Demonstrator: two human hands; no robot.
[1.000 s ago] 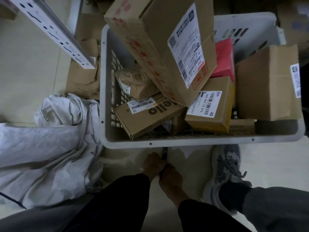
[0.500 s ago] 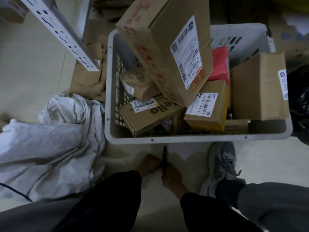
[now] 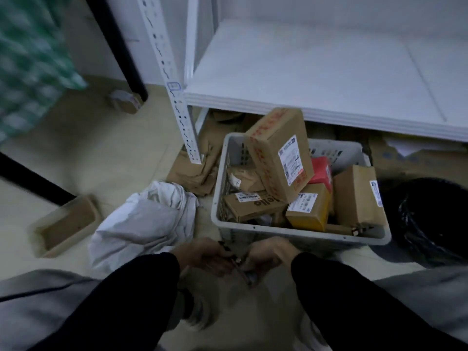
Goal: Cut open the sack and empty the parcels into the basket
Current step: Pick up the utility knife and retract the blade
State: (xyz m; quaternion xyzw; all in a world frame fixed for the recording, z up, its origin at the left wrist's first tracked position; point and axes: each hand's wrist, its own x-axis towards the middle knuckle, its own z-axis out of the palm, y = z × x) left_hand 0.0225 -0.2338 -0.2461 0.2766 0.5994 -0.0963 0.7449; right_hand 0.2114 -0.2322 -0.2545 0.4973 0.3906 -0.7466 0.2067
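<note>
The grey plastic basket (image 3: pixel 298 233) stands on the floor, filled with several cardboard parcels; the biggest box (image 3: pixel 278 153) leans upright on the pile, beside a red parcel (image 3: pixel 321 171). Left of the basket lies the crumpled white sack (image 3: pixel 144 224). In front of the basket my left hand (image 3: pixel 202 254) and my right hand (image 3: pixel 266 257) meet, both gripping a small dark cutter (image 3: pixel 233 259). Blur hides whether its blade is out.
A white metal shelf (image 3: pixel 316 72) stands behind the basket with a perforated post (image 3: pixel 174 97) at its corner. Flattened cardboard (image 3: pixel 195 171) lies under it. An open shallow box (image 3: pixel 65 224) sits at the left, a black bin bag (image 3: pixel 435 219) at the right.
The view has pulled back and up, so the basket looks smaller and the shelf has come into sight. My hands have stayed together on the cutter, now higher above the floor.
</note>
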